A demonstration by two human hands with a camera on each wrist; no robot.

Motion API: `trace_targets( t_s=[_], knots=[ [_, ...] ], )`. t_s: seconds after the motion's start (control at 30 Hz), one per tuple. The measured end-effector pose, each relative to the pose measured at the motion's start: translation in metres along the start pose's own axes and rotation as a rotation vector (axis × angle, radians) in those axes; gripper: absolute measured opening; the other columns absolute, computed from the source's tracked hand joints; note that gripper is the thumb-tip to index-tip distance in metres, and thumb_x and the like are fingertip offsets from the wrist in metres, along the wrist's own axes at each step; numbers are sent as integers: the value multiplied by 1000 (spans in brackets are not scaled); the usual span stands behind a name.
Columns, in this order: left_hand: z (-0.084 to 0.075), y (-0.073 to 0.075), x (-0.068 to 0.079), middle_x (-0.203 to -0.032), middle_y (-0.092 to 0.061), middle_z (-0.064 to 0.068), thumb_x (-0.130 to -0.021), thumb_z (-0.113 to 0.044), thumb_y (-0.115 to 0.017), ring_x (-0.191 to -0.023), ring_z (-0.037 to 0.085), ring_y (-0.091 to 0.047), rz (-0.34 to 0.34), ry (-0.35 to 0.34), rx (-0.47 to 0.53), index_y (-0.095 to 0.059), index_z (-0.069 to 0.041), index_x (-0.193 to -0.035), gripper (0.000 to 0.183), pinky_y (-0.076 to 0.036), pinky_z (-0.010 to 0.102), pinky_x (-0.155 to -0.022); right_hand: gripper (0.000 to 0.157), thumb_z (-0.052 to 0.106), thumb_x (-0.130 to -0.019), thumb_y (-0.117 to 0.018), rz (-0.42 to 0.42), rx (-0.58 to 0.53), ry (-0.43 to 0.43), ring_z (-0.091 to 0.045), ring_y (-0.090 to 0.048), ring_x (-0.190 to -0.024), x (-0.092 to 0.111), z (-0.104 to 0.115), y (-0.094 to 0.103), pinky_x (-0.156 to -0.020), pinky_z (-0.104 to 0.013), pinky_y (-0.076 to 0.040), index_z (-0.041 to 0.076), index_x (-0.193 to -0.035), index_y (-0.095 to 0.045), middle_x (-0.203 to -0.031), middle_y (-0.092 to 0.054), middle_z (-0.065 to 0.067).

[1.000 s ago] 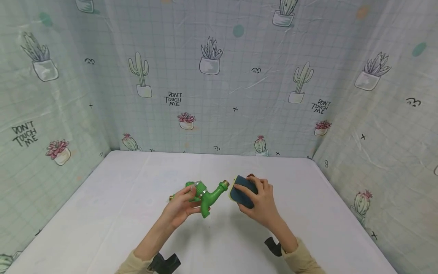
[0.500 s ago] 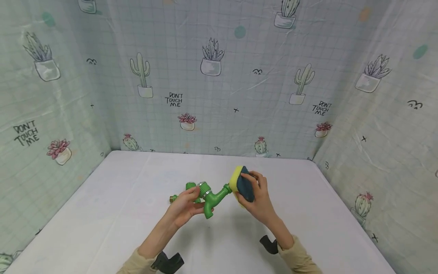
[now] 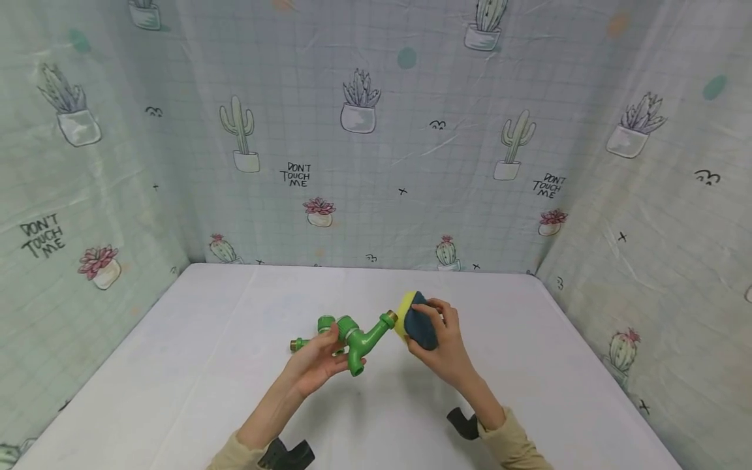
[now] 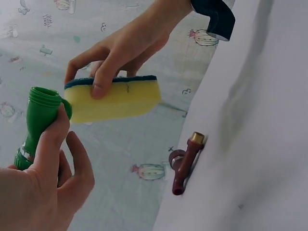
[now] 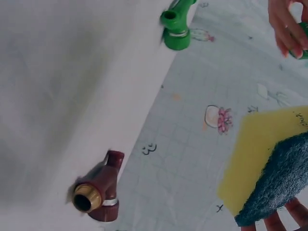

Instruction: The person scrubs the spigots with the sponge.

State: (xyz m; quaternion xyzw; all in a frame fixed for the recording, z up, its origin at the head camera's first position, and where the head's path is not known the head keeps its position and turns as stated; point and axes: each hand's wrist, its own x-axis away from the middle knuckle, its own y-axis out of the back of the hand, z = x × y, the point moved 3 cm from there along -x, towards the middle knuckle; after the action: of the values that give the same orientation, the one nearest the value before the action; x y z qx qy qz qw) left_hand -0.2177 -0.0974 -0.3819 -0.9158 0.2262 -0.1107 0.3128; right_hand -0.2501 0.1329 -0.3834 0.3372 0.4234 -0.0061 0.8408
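My left hand (image 3: 317, 363) grips a green tap (image 3: 369, 339) by its body, above the table, with its brass threaded end pointing up and right. In my right hand (image 3: 451, 349) is a sponge (image 3: 420, 326), yellow with a dark blue-green scouring side, pinched between thumb and fingers. Its yellow face is right by the tap's brass end; whether they touch, I cannot tell. A second green tap (image 5: 176, 29) lies on the table behind my left hand, partly covered by it in the head view. A dark red tap (image 4: 185, 166) with a brass end shows in both wrist views.
The white table (image 3: 223, 391) is enclosed by cloth walls (image 3: 405, 150) printed with cacti at the back and both sides. Black pieces (image 3: 464, 423) sit at both wrists by the beige sleeves (image 3: 514, 444).
The sponge has turned from its dark side facing me to show its yellow edge, and moved left to the tap. Half a second ago it covered the brass end, now visible again.
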Motion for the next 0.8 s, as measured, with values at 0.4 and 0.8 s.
trace_targets(
  t_s=[0.4,0.8],
  knots=[
    [26,0,-23,-116,-49,24,-87,-5,-54,-101,26,-61,-210,2,-426,-44,14,-119,38,-51,32,-85,55,12,-71,-71,16,-118,-42,-23,-41,-104,-7,24,-7,-75,-44,-48,21,-120,-49,-117,-43,-9],
    [50,7,-35,-110,-55,19,-85,-3,-55,-93,25,-61,-133,83,-418,-34,7,-127,47,-51,48,-80,48,21,-78,-68,146,-273,-289,-19,-45,-94,16,9,-38,-69,-31,-45,29,-121,-47,-113,-48,-2]
  ],
)
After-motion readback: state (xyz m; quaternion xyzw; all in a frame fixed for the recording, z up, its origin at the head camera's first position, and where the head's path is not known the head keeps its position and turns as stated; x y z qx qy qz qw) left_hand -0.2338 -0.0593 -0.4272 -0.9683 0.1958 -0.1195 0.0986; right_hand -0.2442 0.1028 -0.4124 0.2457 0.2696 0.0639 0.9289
